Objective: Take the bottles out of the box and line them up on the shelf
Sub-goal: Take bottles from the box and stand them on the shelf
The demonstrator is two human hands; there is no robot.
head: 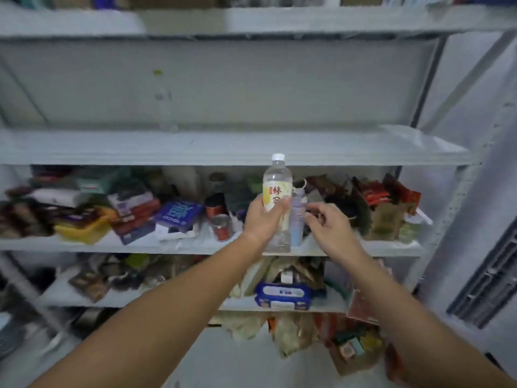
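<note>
While the camera looks up at a grey metal shelving unit (223,148), both bare arms reach forward toward its middle. On the far left of the cluttered shelf sit a yellow tray (84,229) and a stack of flat boxes (134,212), then a blue box with white lettering (179,215) and a red can (222,226) just beside it. Above them, the wide grey shelf is mostly bare; 1 faint, blurred upright shape (165,107) stands on its left part, possibly a clear bottle with a green cap, though the blur makes that uncertain.

Right of the can, the left hand (261,218) is wrapped around the middle of a clear bottle (277,191) with a white cap and a yellow-and-white label. The bottle is upright, held in front of the cluttered shelf, its cap level with the front edge of the bare shelf. Just beside it on the right is a second, paler bottle (297,219) with a bluish label, partly hidden.

The right hand (331,229) is near this second bottle, fingers loosely spread and holding nothing. Farther right lie red and brown snack packets (386,203). On a lower shelf sits a blue packet (282,295).
</note>
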